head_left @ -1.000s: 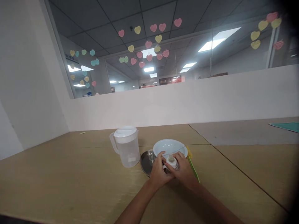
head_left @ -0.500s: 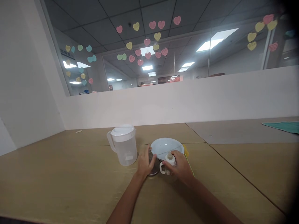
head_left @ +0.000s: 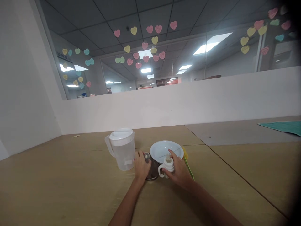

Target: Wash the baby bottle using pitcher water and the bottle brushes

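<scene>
My left hand (head_left: 141,166) is closed around a small clear domed cap (head_left: 147,157), held above a dark metal tray or plate (head_left: 152,173). In my right hand (head_left: 180,169) is a baby bottle (head_left: 168,164) with a white collar, a pale teat and a white side handle. The thumb and fingers grip its sides, with the index finger raised near the teat. Just behind both hands stands a white bowl (head_left: 166,147), its near rim close to the bottle. The bottle's lower part is mostly hidden by my right hand.
A translucent lidded pitcher (head_left: 123,153) stands left of my left hand. Behind my right hand lies a green-handled brush (head_left: 189,168) with a yellow head. A teal cloth (head_left: 282,126) is at the far right, and a white wall (head_left: 150,110) borders the table's back.
My left hand has closed and lifted slightly, and the clear cap now shows in its fingers. My right index finger has risen off the bottle's collar. The view has shifted slightly.
</scene>
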The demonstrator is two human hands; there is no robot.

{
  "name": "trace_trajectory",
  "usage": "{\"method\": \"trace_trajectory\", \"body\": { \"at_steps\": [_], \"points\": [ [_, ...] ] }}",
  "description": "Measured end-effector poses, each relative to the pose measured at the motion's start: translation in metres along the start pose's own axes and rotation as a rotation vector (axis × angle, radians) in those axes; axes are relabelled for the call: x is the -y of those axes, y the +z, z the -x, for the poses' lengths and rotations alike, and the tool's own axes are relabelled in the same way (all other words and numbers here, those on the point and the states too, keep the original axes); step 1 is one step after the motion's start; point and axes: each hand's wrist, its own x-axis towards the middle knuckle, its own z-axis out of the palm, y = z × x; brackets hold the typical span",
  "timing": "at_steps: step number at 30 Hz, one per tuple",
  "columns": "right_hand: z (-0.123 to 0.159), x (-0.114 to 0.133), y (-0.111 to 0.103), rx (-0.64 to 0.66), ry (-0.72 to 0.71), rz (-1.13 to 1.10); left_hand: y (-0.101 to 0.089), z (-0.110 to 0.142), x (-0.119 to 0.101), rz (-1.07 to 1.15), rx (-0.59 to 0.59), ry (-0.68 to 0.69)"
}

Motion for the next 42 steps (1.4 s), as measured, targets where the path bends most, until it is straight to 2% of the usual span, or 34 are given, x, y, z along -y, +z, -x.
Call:
{"method": "trace_trajectory", "body": {
  "at_steps": [2,4,7,10,13,16,29,36,42],
  "points": [
    [0.000,0.000,0.003,-0.006,0.051,-0.011,-0.006,0.003,-0.009,0.189,-0.172,0.041],
    [0.000,0.000,0.005,-0.016,0.072,-0.019,-0.011,0.011,-0.022,0.419,-0.267,0.151],
    [0.000,-0.004,0.007,-0.029,0.026,-0.012,-0.014,0.027,-0.044,0.600,-0.229,0.387],
    [0.002,-0.007,0.009,-0.024,-0.089,0.037,-0.015,0.037,-0.058,0.620,-0.178,0.549],
    [0.003,-0.008,0.010,-0.050,-0.146,0.098,-0.018,0.037,-0.058,0.593,-0.130,0.509],
    [0.003,-0.004,0.009,-0.069,-0.116,0.129,-0.020,0.033,-0.052,0.570,-0.085,0.456],
    [0.005,0.001,-0.001,-0.117,-0.165,0.059,-0.017,0.036,-0.050,0.606,0.072,0.442],
    [0.001,0.011,-0.009,-0.111,-0.175,-0.051,-0.011,0.040,-0.044,0.606,0.064,0.465],
    [0.004,0.006,-0.004,-0.134,-0.109,0.013,-0.001,0.046,-0.039,0.625,0.023,0.371]
  ]
}}
